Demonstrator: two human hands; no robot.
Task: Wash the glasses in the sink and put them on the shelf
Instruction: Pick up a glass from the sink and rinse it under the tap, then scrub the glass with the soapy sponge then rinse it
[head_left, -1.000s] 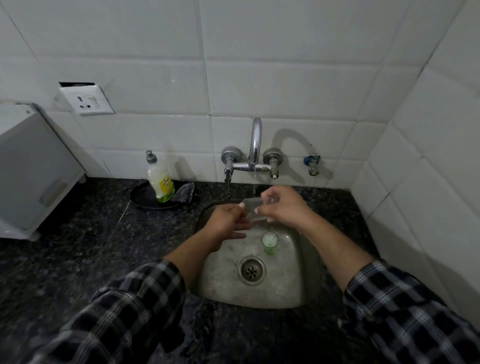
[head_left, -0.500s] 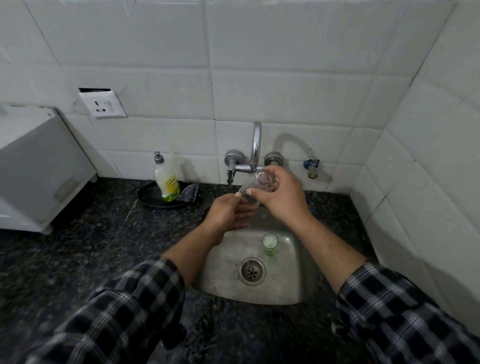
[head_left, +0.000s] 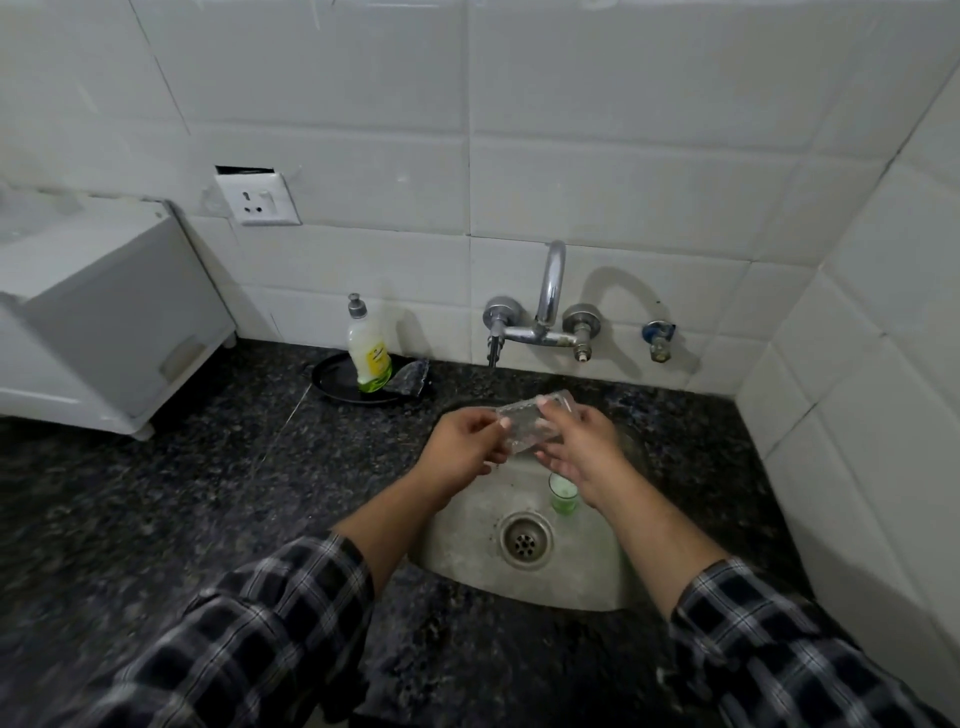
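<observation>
A clear textured glass (head_left: 524, 423) lies on its side above the steel sink (head_left: 467, 551), held between both hands. My left hand (head_left: 462, 447) pinches its left end with thumb and fingertips. My right hand (head_left: 582, 447) grips its right end, fingers curled over the top. A small green glass (head_left: 563, 493) stands upright in the sink basin, partly hidden behind my right wrist. The chrome tap (head_left: 550, 291) is on the wall behind the hands. No shelf is in view.
A dish soap bottle (head_left: 368, 353) stands on a black plate (head_left: 337, 384) with a dark scrubber (head_left: 410, 379), left of the sink. A white cabinet (head_left: 98, 317) sits on the dark granite counter (head_left: 208, 493) at far left. A tiled wall closes the right side.
The glass came down from up by the tap to just above the sink. My left hand, which was only near it, now pinches its left end.
</observation>
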